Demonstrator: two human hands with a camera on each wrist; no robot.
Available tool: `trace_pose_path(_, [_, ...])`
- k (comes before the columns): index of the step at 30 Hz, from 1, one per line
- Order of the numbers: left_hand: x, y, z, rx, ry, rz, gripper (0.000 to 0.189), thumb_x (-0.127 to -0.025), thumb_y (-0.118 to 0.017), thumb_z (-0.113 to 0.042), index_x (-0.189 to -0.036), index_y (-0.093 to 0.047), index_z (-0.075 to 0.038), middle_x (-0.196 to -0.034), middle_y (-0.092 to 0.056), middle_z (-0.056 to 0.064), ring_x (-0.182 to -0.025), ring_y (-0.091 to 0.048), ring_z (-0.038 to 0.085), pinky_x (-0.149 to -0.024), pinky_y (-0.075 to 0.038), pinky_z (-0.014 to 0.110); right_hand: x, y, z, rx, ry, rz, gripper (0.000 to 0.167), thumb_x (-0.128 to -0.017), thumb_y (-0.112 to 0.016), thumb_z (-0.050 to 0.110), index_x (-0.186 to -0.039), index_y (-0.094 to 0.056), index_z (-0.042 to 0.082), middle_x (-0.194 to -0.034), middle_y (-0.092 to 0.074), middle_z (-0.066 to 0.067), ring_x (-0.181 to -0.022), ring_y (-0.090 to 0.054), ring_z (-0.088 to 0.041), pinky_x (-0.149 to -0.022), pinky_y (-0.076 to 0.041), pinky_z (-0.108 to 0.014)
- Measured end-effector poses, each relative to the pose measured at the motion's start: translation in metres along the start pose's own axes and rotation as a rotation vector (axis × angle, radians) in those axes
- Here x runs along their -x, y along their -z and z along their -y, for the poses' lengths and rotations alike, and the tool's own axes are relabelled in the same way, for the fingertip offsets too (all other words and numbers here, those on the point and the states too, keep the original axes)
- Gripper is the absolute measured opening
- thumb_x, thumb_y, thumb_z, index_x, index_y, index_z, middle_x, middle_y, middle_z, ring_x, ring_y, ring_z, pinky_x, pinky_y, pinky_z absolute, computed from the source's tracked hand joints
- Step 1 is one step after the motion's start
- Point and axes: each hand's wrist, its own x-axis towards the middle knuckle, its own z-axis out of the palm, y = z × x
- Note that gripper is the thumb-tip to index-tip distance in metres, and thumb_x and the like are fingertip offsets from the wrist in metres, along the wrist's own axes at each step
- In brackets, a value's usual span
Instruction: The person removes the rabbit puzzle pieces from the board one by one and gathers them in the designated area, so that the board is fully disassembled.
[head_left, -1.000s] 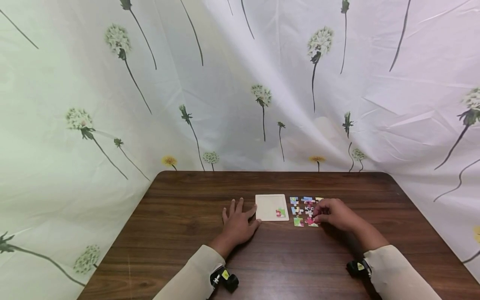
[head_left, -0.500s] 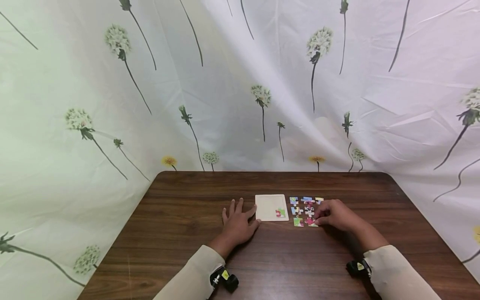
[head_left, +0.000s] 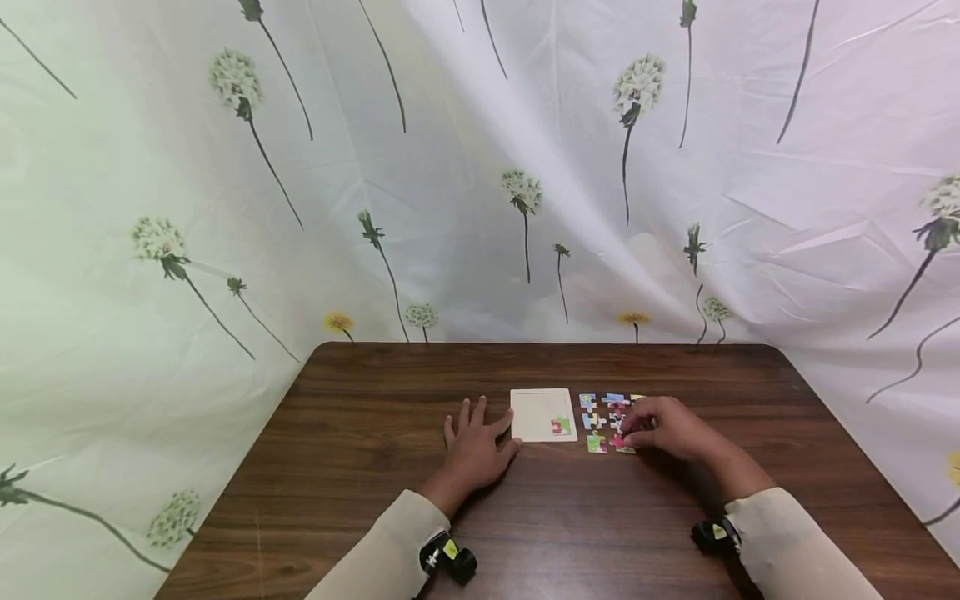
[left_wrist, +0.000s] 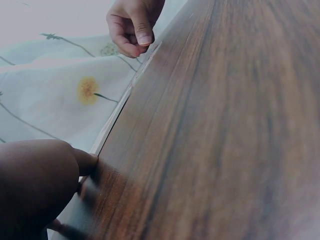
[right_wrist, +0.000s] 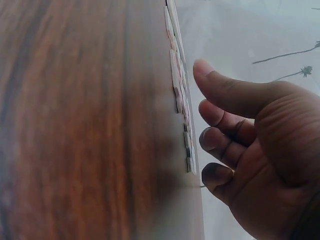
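My left hand (head_left: 480, 450) lies on the table with fingers spread. Its index finger and thumb are at the left edge of a pale square puzzle board (head_left: 534, 408). One red and green jigsaw piece (head_left: 561, 426) sits in the board's lower right corner. My right hand (head_left: 671, 427) hovers over the right side of several loose jigsaw pieces (head_left: 595, 422), hiding some of them. In the right wrist view its thumb and fingers (right_wrist: 212, 140) are loosely curled and apart from the pieces; nothing shows between them.
The dark wooden table (head_left: 360, 517) extends around the board and pieces. Behind it hangs a pale curtain (head_left: 450, 250) printed with dandelions. Black cameras (head_left: 450, 560) are strapped to both wrists.
My right hand shifts slightly left over the pieces, after drawing back a little to the right half a second ago. My left hand and the board stay put.
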Motion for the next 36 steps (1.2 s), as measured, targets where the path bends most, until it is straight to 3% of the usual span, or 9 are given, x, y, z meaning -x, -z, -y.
trace_pose_path(8, [0.000,-0.001,0.000,0.013,0.002,0.004,0.056,-0.109,-0.064,-0.050,-0.160,-0.059,-0.026,-0.178,-0.030,0.025,-0.167,-0.017,0.054,-0.127,-0.011,0.081,-0.008,-0.007,0.000,-0.023,0.055,-0.014,0.006,-0.094,-0.087,0.013,-0.094,-0.081,0.011,-0.094,-0.074,0.005,-0.081,-0.058,-0.001,-0.071,-0.051,-0.025])
trace_pose_path(13, [0.001,0.000,0.000,0.016,0.004,0.006,0.056,-0.108,-0.065,-0.049,-0.159,-0.060,-0.025,-0.177,-0.031,0.025,-0.167,-0.018,0.054,-0.126,-0.012,0.081,-0.017,-0.012,0.008,-0.036,0.032,-0.023,0.007,-0.093,-0.088,0.014,-0.096,-0.081,0.013,-0.092,-0.074,0.005,-0.076,-0.057,-0.003,-0.068,-0.050,-0.026])
trace_pose_path(18, [0.002,0.001,-0.001,0.024,0.006,0.003,0.056,-0.108,-0.064,-0.049,-0.159,-0.060,-0.025,-0.177,-0.031,0.026,-0.167,-0.018,0.054,-0.127,-0.011,0.081,-0.029,-0.017,0.018,-0.035,0.000,-0.018,0.008,-0.095,-0.087,0.015,-0.099,-0.080,0.013,-0.094,-0.075,0.004,-0.082,-0.061,-0.007,-0.074,-0.053,-0.027])
trace_pose_path(25, [0.001,0.001,0.000,0.018,0.006,0.007,0.056,-0.109,-0.064,-0.048,-0.159,-0.060,-0.025,-0.177,-0.031,0.026,-0.167,-0.018,0.054,-0.127,-0.012,0.081,-0.042,-0.024,0.031,-0.038,-0.016,-0.012,0.017,-0.095,-0.087,0.016,-0.107,-0.081,0.006,-0.094,-0.073,0.001,-0.082,-0.059,-0.010,-0.074,-0.052,-0.029])
trace_pose_path(30, [0.001,0.000,0.000,0.012,0.004,0.000,0.056,-0.108,-0.064,-0.049,-0.159,-0.060,-0.025,-0.177,-0.031,0.026,-0.166,-0.019,0.054,-0.126,-0.013,0.081,-0.049,-0.029,0.036,-0.033,-0.002,-0.014,0.016,-0.093,-0.088,0.016,-0.105,-0.081,0.008,-0.094,-0.072,0.000,-0.083,-0.057,-0.011,-0.073,-0.050,-0.028])
trace_pose_path(36, [0.002,0.000,0.001,0.019,0.003,0.003,0.056,-0.108,-0.064,-0.049,-0.159,-0.060,-0.025,-0.177,-0.031,0.026,-0.167,-0.018,0.054,-0.126,-0.012,0.081,-0.060,-0.035,0.041,-0.020,-0.047,-0.005,0.016,-0.093,-0.088,0.016,-0.106,-0.081,0.010,-0.099,-0.071,-0.002,-0.084,-0.057,-0.014,-0.075,-0.050,-0.032])
